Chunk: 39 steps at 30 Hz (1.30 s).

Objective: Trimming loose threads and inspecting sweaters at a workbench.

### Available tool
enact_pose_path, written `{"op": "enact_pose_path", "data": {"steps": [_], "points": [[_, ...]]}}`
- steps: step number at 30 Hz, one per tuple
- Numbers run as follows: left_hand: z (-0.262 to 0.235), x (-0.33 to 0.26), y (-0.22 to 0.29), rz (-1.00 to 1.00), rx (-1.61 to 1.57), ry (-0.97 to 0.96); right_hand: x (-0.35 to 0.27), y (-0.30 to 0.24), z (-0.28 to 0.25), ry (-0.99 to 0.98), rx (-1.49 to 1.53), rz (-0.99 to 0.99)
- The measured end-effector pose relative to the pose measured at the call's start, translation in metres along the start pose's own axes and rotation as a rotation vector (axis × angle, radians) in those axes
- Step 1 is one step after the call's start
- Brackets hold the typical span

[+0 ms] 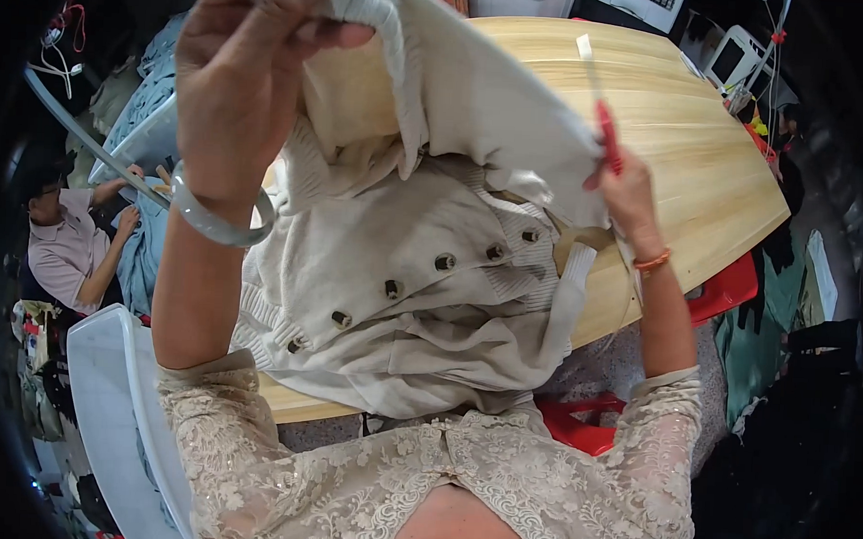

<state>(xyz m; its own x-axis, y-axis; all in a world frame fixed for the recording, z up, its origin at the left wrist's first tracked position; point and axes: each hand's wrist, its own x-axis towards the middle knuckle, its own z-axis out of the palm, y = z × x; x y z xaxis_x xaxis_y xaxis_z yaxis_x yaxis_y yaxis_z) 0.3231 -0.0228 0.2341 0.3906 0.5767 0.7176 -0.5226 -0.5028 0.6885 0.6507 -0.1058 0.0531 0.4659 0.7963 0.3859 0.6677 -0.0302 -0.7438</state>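
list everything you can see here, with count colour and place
cardigan: one, cream knit, lifted off the table between both hands
buttons: six visible, dark, in a slanted row down the cardigan front
small tool: one, red handle with a pale tip, in the right hand
table: one, light wood, under and behind the cardigan
chair: one, white, lower left
red stools: red plastic showing below the table's right edge; count unclear
co-worker: one, pink shirt, far left, handling blue cloth
bangle: one, silver, left wrist
bracelet: one, orange, right wrist
left hand: gripping the cardigan's upper fold
right hand: holding the small tool at the cardigan's edge
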Motion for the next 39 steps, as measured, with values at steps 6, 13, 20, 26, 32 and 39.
{"op": "enact_pose_path", "data": {"steps": [6,13,20,26,32,39], "points": [[0.029,0.008,0.036,0.238,0.053,0.047,0.042,-0.031,-0.096,0.326,0.073,-0.131],[-0.043,-0.007,0.074,0.432,0.849,0.4,0.126,-0.081,-0.102,0.507,-0.077,-0.456],[-0.238,-0.089,-0.004,-0.062,0.172,0.65,0.129,-0.122,0.073,0.047,-0.311,-0.476],[-0.171,-0.225,-0.052,-0.558,0.667,0.182,-0.016,-0.11,0.09,-0.342,0.077,-0.437],[-0.134,-0.197,-0.048,-0.202,1.339,-0.446,-0.12,-0.129,0.104,-0.45,-0.034,-0.555],[-0.119,-0.183,-0.041,-0.039,1.19,-0.205,-0.125,-0.164,0.15,-0.318,-0.1,-0.561]]}}
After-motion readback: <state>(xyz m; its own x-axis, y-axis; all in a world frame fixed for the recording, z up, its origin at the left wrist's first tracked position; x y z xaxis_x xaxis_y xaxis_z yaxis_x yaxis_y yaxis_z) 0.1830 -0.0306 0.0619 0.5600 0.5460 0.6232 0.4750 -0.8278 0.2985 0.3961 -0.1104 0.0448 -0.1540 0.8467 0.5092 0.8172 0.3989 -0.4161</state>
